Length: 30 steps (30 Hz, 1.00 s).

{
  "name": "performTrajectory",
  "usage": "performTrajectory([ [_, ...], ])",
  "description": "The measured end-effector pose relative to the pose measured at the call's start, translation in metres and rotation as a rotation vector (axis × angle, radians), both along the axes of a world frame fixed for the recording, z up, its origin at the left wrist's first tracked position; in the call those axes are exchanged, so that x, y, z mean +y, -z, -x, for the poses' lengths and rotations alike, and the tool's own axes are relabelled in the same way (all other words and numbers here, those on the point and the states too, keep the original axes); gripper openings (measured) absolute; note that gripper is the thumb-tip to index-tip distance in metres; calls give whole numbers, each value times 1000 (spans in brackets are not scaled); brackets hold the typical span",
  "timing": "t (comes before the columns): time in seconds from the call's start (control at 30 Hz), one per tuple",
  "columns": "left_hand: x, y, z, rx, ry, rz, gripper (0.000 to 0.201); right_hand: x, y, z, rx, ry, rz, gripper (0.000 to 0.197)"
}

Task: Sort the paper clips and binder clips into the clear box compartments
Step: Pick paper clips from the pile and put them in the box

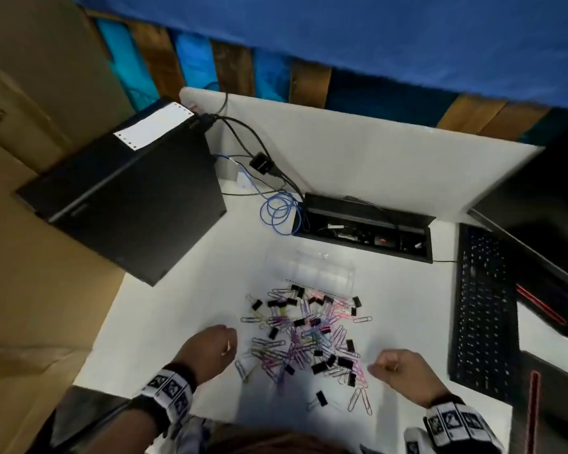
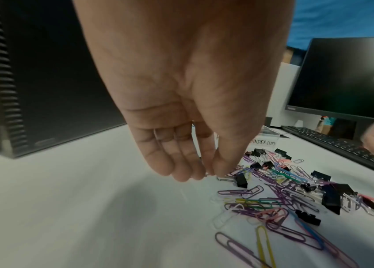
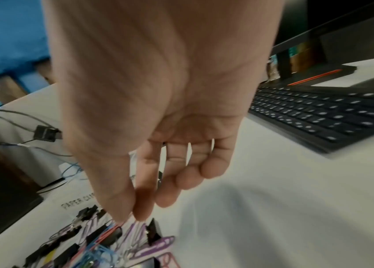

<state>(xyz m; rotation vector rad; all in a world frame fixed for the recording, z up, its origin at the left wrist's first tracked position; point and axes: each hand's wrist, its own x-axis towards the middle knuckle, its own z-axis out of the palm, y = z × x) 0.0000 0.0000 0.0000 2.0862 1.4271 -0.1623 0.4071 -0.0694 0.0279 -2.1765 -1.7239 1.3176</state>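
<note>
A mixed pile of coloured paper clips (image 1: 295, 345) and black binder clips (image 1: 318, 367) lies on the white table (image 1: 164, 322). Behind it stands the clear compartment box (image 1: 312, 273), with the labels BINDER CLIPS (image 2: 263, 143) and PAPER CLIPS (image 3: 78, 201) on its near side. At the pile's left edge my left hand (image 1: 210, 348) hangs fingers down and pinches a thin pale paper clip (image 2: 206, 175) between thumb and forefinger. My right hand (image 1: 397, 371) is at the pile's right edge, where its thumb and forefinger (image 3: 131, 217) close on a paper clip; blur hides which one.
A black computer tower (image 1: 122, 198) lies at the left, right up to the table's left edge. A black keyboard (image 1: 482, 312) and a monitor (image 1: 538, 198) fill the right side. An open cable box (image 1: 364, 227) and loose cables (image 1: 279, 211) sit behind the clear box.
</note>
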Motion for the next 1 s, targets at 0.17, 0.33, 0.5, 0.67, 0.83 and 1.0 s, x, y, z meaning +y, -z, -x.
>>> performTrajectory([
  [0.17, 18, 5, -18, 84, 140, 109, 11, 37, 1, 18, 49, -79, 41, 21],
  [0.33, 40, 9, -44, 44, 145, 95, 14, 75, 9, 30, 55, -96, 58, 4],
  [0.5, 72, 12, -80, -49, 132, 23, 15, 104, 26, 52, 37, -155, -19, 8],
  [0.67, 75, 21, -103, 43, 241, 90, 25, 112, 40, 61, -132, -168, 32, 4],
  [0.83, 66, 31, -105, -64, 145, 63, 14, 102, 48, 59, -183, -186, 6, 5],
  [1.0, 63, 35, -102, -115, 167, 20, 8, 88, 54, 59, -178, -200, -81, 6],
])
